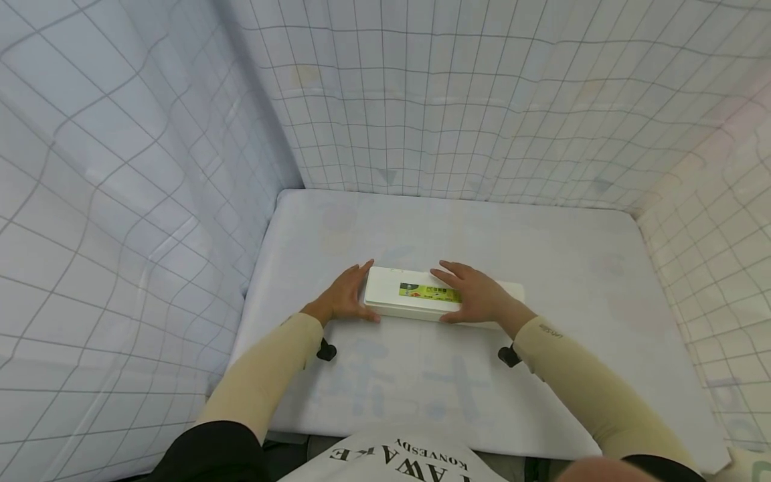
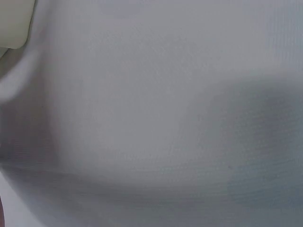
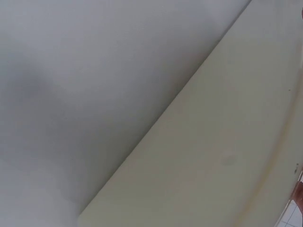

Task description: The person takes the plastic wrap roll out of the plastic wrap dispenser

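Note:
A long white lidded box (image 1: 385,286) with a yellow-green label (image 1: 429,292) lies flat, crosswise to the person. At its left end is my left hand (image 1: 346,294), thumb by the near corner and fingers spread toward the far corner; firm contact cannot be made out. My right hand (image 1: 482,298) spans the box right of the label and holds it across its width, thumb on the near side, fingers at the far edge. One box corner (image 2: 14,23) shows in the left wrist view. In the right wrist view a pale box surface (image 3: 213,123) runs diagonally.
The box rests on a table (image 1: 373,375) covered in white cloth. White grid-patterned sheets (image 1: 421,100) hang behind and on both sides. A small black piece (image 1: 326,350) sits under the left wrist, another (image 1: 508,356) under the right.

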The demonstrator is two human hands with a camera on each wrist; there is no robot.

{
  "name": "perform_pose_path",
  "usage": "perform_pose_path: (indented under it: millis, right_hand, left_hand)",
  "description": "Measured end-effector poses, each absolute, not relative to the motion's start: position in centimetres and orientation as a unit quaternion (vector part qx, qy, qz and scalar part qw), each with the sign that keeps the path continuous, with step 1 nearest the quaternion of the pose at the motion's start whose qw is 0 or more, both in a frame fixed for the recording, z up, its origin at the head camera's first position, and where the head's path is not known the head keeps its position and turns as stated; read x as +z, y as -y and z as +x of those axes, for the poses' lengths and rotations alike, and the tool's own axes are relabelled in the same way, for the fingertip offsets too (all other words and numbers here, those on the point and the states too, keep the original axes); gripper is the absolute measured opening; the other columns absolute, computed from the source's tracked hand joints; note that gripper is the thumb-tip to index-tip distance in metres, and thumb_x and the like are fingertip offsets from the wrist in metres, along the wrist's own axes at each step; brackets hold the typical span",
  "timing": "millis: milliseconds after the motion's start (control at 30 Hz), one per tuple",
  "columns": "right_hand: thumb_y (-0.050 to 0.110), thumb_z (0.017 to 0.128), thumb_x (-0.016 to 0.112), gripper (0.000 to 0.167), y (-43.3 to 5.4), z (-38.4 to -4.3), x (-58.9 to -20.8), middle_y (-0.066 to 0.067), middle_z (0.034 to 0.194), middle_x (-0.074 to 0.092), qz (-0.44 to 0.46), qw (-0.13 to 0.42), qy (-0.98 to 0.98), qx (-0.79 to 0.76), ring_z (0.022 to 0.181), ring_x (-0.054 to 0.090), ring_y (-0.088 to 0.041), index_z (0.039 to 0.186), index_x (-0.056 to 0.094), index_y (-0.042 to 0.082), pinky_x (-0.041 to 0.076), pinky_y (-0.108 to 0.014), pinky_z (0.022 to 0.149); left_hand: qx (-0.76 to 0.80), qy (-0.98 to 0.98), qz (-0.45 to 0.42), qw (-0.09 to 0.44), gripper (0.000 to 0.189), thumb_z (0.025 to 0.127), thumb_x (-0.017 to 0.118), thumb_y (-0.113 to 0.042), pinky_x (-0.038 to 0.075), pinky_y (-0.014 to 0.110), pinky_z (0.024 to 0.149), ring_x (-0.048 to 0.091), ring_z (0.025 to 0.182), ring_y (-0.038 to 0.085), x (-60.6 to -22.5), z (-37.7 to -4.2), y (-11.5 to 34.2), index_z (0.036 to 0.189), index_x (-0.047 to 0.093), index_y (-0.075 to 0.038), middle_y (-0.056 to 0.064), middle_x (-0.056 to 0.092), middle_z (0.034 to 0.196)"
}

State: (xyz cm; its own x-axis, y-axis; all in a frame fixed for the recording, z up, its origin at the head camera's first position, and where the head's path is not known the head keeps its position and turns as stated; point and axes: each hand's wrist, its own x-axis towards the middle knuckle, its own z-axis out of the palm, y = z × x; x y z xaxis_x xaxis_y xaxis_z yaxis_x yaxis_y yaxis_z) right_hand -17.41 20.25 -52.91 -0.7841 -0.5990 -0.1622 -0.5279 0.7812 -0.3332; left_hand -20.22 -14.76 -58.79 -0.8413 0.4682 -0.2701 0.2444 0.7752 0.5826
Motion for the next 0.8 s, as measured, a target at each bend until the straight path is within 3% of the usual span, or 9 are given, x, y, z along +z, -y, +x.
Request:
perform_pose_path:
  millis: [233,433,567,667,800]
  right_hand:
    - [0.062,0.077,0.082,0.106,-19.4,-17.3,-53.4,-0.009,0.168,0.03,-0.315,0.118,-0.933,-0.131,0.151,0.036,-0.038,0.162,0.03,0.028,0.036,-0.058,0.121]
    - [0.062,0.074,0.084,0.107,-18.5,-17.1,-53.7,-0.012,0.165,0.035,-0.333,0.099,-0.929,-0.123,0.147,0.042,-0.039,0.161,0.032,0.025,0.038,-0.056,0.12]
    - [0.06,0.074,0.086,0.109,-17.9,-17.0,-53.7,-0.013,0.165,0.034,-0.33,0.103,-0.932,-0.111,0.145,0.043,-0.04,0.162,0.031,0.025,0.036,-0.058,0.12]
    - [0.061,0.074,0.085,0.112,-17.4,-17.0,-53.9,-0.013,0.166,0.032,-0.321,0.111,-0.936,-0.088,0.145,0.043,-0.041,0.163,0.026,0.026,0.035,-0.058,0.12]
    - [0.06,0.075,0.084,0.114,-16.8,-17.0,-54.3,-0.015,0.165,0.033,-0.308,0.111,-0.943,-0.05,0.143,0.043,-0.041,0.165,0.02,0.026,0.037,-0.059,0.119]
  left_hand:
    - [0.264,-0.925,0.192,0.195,0.135,0.064,0.091,-0.061,0.014,0.058,0.13,0.01,0.16,0.037,-59.5,-20.1,14.7,0.166,0.013,-0.019,0.005,0.024,0.171]
    - [0.275,-0.921,0.228,0.158,0.126,0.062,0.092,-0.061,0.007,0.054,0.131,0.018,0.158,0.037,-60.0,-19.9,14.4,0.16,0.031,-0.013,0.007,0.038,0.165]
    - [0.291,-0.922,0.209,0.147,0.125,0.06,0.092,-0.064,0.005,0.054,0.131,0.015,0.158,0.036,-60.8,-19.6,14.0,0.159,0.033,-0.015,0.003,0.042,0.162]
    - [0.304,-0.922,0.203,0.128,0.122,0.061,0.092,-0.063,0.005,0.056,0.13,0.019,0.157,0.035,-61.4,-19.5,13.6,0.158,0.035,-0.016,0.003,0.045,0.159]
    - [0.306,-0.923,0.218,0.087,0.112,0.064,0.091,-0.062,0.006,0.054,0.13,0.039,0.149,0.029,-61.8,-19.5,13.1,0.153,0.041,-0.015,0.004,0.052,0.153]
